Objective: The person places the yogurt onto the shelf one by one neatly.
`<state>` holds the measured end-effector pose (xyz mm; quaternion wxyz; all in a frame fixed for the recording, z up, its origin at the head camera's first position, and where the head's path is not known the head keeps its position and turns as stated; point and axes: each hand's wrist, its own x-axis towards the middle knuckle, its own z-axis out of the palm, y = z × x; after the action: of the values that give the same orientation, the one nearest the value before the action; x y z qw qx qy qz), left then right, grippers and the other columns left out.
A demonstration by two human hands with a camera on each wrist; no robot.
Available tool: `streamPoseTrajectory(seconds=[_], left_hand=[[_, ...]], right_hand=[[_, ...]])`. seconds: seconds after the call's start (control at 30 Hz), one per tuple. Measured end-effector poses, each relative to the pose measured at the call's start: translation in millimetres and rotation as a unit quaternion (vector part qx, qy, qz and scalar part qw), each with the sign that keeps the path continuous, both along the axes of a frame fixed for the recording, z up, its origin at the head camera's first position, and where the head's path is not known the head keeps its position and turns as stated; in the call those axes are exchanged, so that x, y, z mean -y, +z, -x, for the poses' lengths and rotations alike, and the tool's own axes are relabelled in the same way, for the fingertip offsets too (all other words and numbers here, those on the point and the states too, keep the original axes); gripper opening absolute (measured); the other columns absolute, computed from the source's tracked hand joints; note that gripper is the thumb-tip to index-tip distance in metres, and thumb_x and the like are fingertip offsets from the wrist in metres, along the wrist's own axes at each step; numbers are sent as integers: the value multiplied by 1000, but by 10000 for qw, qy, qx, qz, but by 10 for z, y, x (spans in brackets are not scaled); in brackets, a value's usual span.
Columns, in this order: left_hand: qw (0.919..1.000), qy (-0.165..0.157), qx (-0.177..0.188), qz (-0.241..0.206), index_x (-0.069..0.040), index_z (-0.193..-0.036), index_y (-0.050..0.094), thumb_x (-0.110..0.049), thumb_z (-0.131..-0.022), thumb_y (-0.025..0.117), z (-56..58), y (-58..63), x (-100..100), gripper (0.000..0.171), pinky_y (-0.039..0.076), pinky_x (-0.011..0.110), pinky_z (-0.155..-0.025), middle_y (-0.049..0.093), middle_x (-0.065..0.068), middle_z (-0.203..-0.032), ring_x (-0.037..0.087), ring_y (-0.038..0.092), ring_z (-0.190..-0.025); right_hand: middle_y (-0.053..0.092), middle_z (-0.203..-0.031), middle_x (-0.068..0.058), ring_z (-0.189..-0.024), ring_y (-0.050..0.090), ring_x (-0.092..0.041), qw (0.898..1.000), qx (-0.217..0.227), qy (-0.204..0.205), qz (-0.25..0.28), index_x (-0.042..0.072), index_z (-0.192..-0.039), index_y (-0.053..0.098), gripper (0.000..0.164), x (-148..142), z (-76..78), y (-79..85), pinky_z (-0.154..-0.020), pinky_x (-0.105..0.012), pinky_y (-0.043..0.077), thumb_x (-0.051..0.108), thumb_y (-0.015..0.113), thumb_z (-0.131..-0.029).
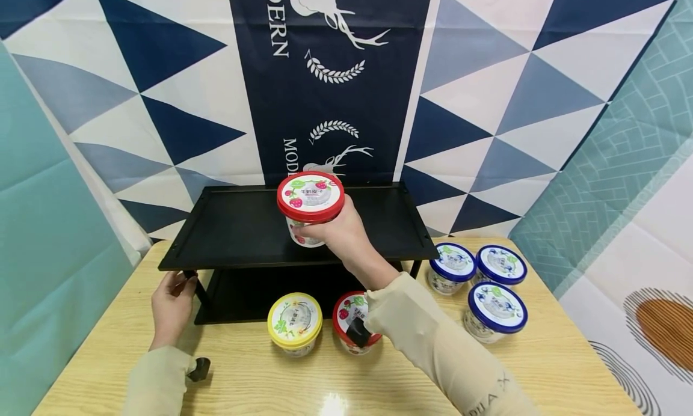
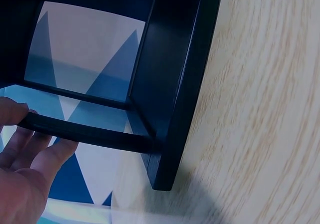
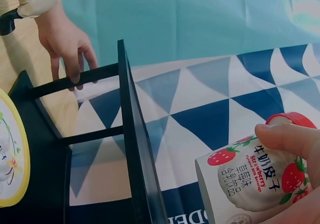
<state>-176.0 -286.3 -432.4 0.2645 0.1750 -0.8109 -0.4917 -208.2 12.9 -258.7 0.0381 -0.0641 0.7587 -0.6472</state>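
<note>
My right hand (image 1: 338,232) grips a strawberry milk beverage tub (image 1: 310,205) with a red lid, held over the upper board of a black two-tier shelf (image 1: 233,229). In the right wrist view the thumb and fingers wrap the printed side of the strawberry tub (image 3: 250,184). At the shelf's front left, my left hand (image 1: 173,305) holds the front left post (image 2: 95,134), its thumb on one side and fingertips on the other. That hand (image 3: 70,44) also shows at the post in the right wrist view.
In front of the shelf stand a yellow-lidded tub (image 1: 295,323) and another red-lidded tub (image 1: 352,320), partly covered by the right sleeve. Several blue-lidded tubs (image 1: 497,308) cluster on the wooden table (image 1: 243,380) to the right. A patterned cloth (image 1: 195,73) hangs behind the shelf.
</note>
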Motion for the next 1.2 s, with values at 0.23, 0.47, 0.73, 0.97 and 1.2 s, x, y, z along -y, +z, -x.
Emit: streamPoseTrajectory(seconds=[0.23, 0.47, 0.73, 0.97, 1.2], left_hand=[[10000, 65, -4, -37, -9, -125, 57, -6, -92, 53, 24, -1, -16, 34, 41, -3, -67, 61, 7, -106, -24, 45, -75], [10000, -18, 2, -36, -10, -128, 56, -10, -94, 51, 21, 1, -21, 34, 39, -4, -69, 61, 13, -113, -20, 46, -81], [10000, -25, 45, -23, -11, -128, 55, -12, -95, 50, 17, 5, -18, 34, 37, -4, -73, 61, 13, -115, -8, 52, -91], [10000, -43, 52, -72, -11, -129, 55, -13, -95, 51, 2, 9, -4, 34, 37, -4, -72, 61, 14, -116, -7, 53, -91], [9999, -50, 65, -109, -11, -128, 55, -11, -95, 51, -11, 1, 2, 33, 38, -5, -73, 61, 13, -115, -17, 46, -85]], right_hand=[[45, -132, 2, -120, 42, -21, 10000, 15, 8, -22, 21, -136, 31, 86, 83, 33, -15, -92, -38, 53, 10, 82, -68], [44, -133, 3, -119, 42, -20, 10000, -41, 60, -19, 22, -137, 31, 87, 167, 61, -30, -95, -39, 51, 10, 82, -68], [44, -134, 3, -119, 43, -20, 9999, -78, 118, 15, 23, -138, 30, 88, 255, 86, -45, -94, -38, 52, 10, 82, -68], [45, -133, 3, -119, 44, -19, 9998, -102, 156, 83, 21, -137, 31, 87, 333, 94, -63, -96, -38, 51, 10, 82, -68], [47, -131, 3, -118, 45, -19, 10000, 10, 81, 25, 21, -135, 34, 85, 418, 104, -96, -94, -37, 51, 12, 84, -67]])
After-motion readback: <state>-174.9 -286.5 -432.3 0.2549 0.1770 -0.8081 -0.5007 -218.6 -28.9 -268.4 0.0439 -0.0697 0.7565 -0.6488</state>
